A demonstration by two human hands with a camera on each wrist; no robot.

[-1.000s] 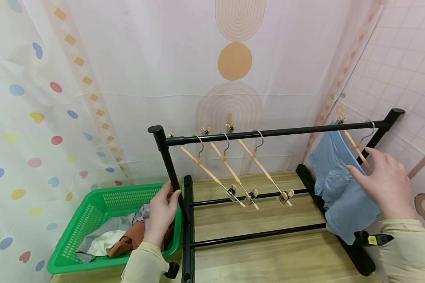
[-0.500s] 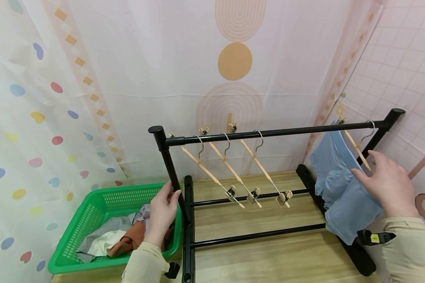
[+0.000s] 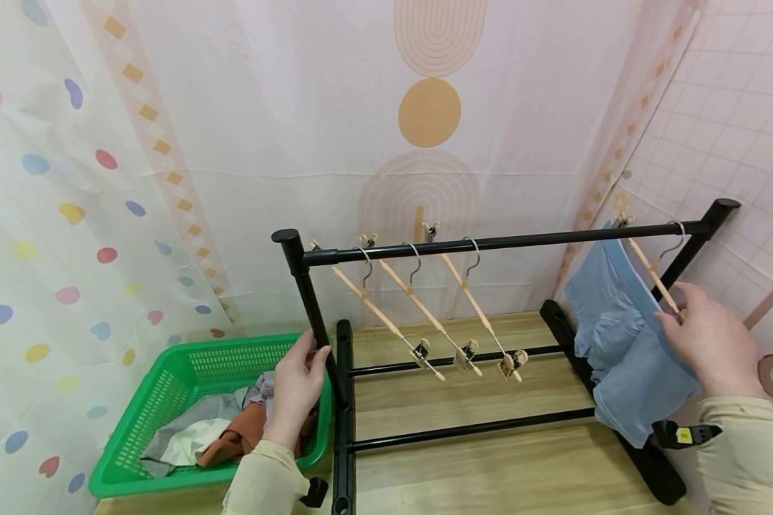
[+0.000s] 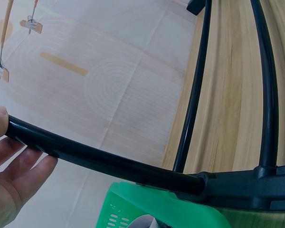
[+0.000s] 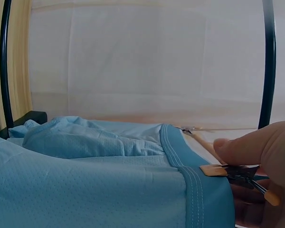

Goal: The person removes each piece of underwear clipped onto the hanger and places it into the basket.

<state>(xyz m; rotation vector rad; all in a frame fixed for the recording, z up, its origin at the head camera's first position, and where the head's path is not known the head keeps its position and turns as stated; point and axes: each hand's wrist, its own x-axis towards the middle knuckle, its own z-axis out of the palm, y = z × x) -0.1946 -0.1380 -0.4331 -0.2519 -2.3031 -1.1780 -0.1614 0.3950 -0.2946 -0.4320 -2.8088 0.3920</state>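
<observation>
Light blue shorts (image 3: 625, 322) hang by the waistband from a wooden clip hanger (image 3: 647, 268) at the right end of a black clothes rack (image 3: 515, 240). My right hand (image 3: 708, 340) is at the near end of that hanger, thumb and fingers around its clip (image 5: 216, 170), which bites the waistband. In the right wrist view the shorts (image 5: 109, 185) stretch away to the left. My left hand (image 3: 299, 383) holds the rack's left upright post (image 3: 310, 307), thumb on one side and fingers on the other. The left wrist view shows its fingertips against the post (image 4: 95, 154).
Three bare clip hangers (image 3: 467, 293) hang toward the rack's left half. A green basket (image 3: 122, 429) beside the rack's left foot holds crumpled grey, white and rust-coloured clothes. Two low black rails (image 3: 464, 434) cross above the wooden table (image 3: 489, 472). Patterned curtains stand behind.
My right hand has come in from just beside the hanger and closed its fingers at the near clip. The bare hangers have swung slightly. My left hand stays on the post.
</observation>
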